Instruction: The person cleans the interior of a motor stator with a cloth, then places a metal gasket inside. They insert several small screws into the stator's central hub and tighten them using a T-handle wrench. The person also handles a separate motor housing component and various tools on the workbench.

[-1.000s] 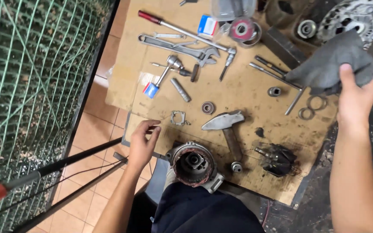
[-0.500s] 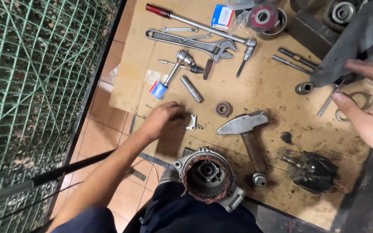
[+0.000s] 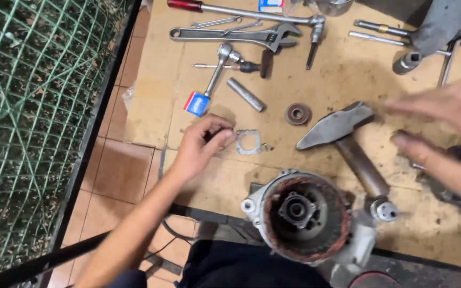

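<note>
From the head camera, looking down on a stained wooden board (image 3: 348, 80), the left hand (image 3: 201, 146) lies just beside a small flat metal plate with a round hole (image 3: 248, 142). The plate sits flat on the wood, to the right of the fingertips and a shade nearer the bench's front edge than the thumb; whether the forefinger actually touches its left edge I cannot tell, but there is next to no gap. The fingers are curled in close, thumb and forefinger drawn narrow toward each other, with nothing visibly between them. The forearm runs up from the lower left, wrist low, palm turned down and inward.

The right hand (image 3: 449, 138) is blurred (so the detail is poor), held above the board on the far right with fingers spread wide and holding nothing. It hovers over a dark part (image 3: 457, 154) that it mostly hides, well apart from the plate, so the left hand is much the nearer.

Between the two hands lies a hammer (image 3: 348, 141), its head pointing left and handle slanting toward the lower right. In front of it sits a round motor housing with copper windings (image 3: 302, 216), and a dark washer (image 3: 298, 113) lies beyond the plate.
</note>
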